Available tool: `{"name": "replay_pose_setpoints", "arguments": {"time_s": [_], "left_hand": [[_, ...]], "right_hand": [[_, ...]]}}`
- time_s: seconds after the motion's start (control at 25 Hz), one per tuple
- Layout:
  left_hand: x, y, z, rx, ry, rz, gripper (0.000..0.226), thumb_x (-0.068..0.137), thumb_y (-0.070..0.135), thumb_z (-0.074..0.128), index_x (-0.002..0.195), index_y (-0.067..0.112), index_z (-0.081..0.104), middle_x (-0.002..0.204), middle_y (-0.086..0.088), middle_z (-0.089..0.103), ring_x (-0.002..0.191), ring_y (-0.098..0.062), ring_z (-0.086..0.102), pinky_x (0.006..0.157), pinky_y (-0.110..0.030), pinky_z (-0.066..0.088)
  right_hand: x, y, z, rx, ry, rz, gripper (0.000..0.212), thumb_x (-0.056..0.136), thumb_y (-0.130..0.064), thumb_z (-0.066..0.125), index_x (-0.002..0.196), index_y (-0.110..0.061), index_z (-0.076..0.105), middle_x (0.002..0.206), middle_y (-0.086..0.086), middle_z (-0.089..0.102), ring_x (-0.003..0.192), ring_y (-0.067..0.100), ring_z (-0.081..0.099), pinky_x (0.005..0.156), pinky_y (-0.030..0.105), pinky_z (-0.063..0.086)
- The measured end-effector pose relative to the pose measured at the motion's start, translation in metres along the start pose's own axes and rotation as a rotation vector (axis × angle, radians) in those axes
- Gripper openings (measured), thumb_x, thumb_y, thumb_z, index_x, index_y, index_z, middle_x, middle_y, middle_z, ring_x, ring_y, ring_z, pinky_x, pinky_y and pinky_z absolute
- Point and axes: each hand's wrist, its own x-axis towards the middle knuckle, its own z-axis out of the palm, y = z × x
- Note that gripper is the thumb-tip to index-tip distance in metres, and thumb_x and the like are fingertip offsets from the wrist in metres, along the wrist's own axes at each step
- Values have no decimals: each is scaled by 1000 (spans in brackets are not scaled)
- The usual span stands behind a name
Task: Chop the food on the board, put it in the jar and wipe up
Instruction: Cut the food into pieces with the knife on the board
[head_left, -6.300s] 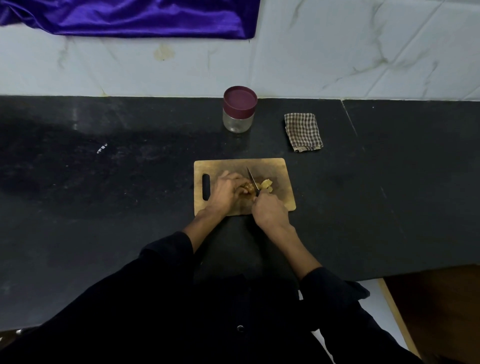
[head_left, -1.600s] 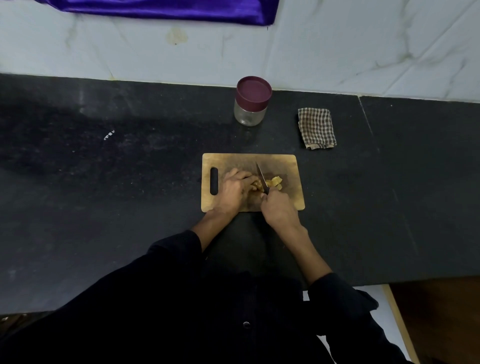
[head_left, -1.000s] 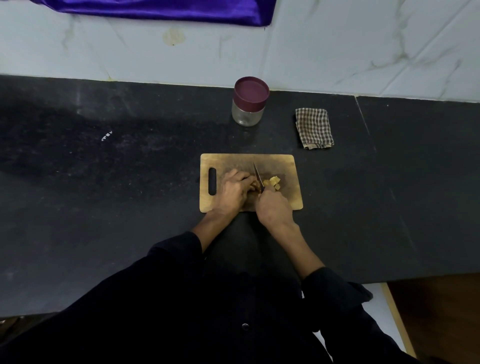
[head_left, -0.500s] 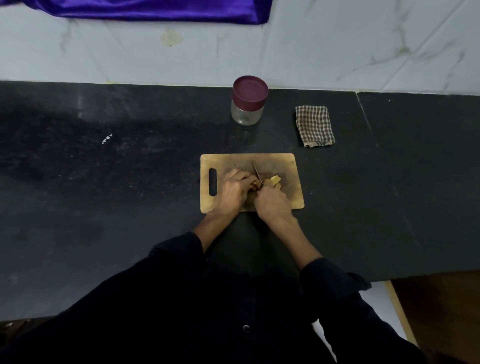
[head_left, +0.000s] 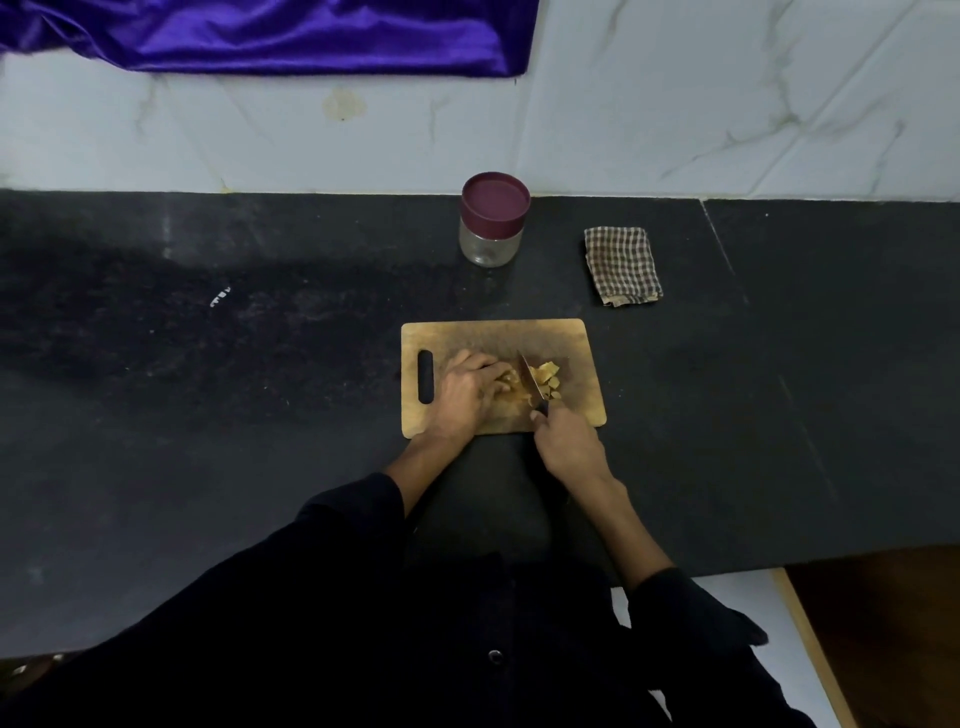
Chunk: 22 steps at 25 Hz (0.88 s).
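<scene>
Mid-chop: left hand (head_left: 466, 384) curls over the uncut food (head_left: 508, 383) at the middle of the board (head_left: 582, 358), right hand (head_left: 569, 441) grips the knife (head_left: 530, 375). I'd keep fingertips tucked and cuts straight down. Jar (head_left: 493, 219), lid on, sits behind the board.

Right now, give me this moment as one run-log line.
step: chopping | left hand: holding food on board | right hand: gripping knife | cut pieces: right of blade | jar: lid on | cloth: untouched

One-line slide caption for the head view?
Right hand slices food with knife; left hand steadies it on board.
</scene>
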Motion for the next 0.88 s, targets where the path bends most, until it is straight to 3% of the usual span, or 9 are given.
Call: {"name": "replay_pose_setpoints", "arguments": {"time_s": [0.24, 0.4, 0.64, 0.88], "left_hand": [[-1, 1, 0, -2, -24, -28, 27, 76, 0, 72, 103, 5, 72, 98, -11, 69, 87, -28, 57, 77, -38, 48], [0, 3, -2, -16, -29, -24, 26, 77, -1, 71, 103, 3, 72, 98, -12, 69, 87, -30, 57, 77, -34, 44], [0, 0, 0, -27, -44, -33, 26, 80, 0, 69, 106, 3, 71, 100, -12, 69, 89, -30, 56, 78, -38, 48], [-1, 2, -1, -26, -52, -31, 29, 82, 3, 68, 111, 3, 69, 106, -13, 68, 92, -30, 55, 81, -39, 48]], "right_hand": [[0, -6, -7, 82, 4, 2, 26, 104, -32, 41, 113, -13, 55, 100, 5, 60, 94, 21, 59, 83, 42, 50], [0, -11, -1, 55, 17, -26, 26, 104, -32, 42, 115, -11, 54, 103, 8, 62, 96, 24, 61, 84, 45, 52], [-3, -17, 6, -49, 60, -16, 26, 104, -31, 42, 120, -12, 52, 106, 8, 61, 95, 23, 60, 77, 38, 49], [-3, -24, 10, -80, 87, 5, 24, 103, -27, 44, 119, -11, 51, 109, 10, 63, 98, 26, 62, 78, 40, 51]]}}
